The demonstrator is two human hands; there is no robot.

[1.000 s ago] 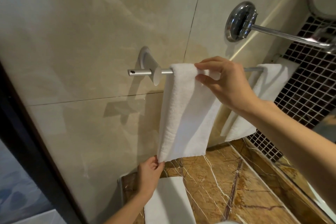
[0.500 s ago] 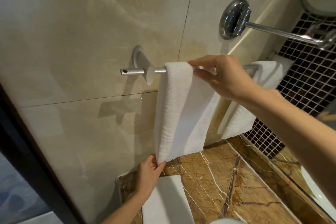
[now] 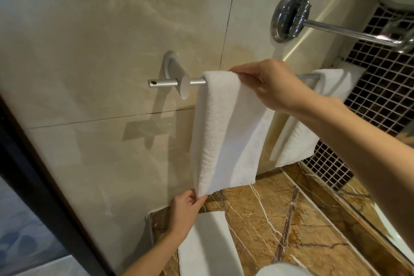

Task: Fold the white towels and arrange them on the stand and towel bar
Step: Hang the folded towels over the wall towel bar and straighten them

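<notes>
Over the towel bar (image 3: 197,81) hangs a folded white towel (image 3: 226,132), draped just right of the bar's left wall bracket. The right hand (image 3: 271,84) pinches the towel's top fold at the bar, its fingers curled on the cloth. The left hand (image 3: 186,210) pinches the lower left corner from below. A second white towel (image 3: 300,134) hangs further right on the same bar, apart from the first. Below lies a brown marble counter (image 3: 280,219) with a flat white rectangle (image 3: 208,246) on it.
</notes>
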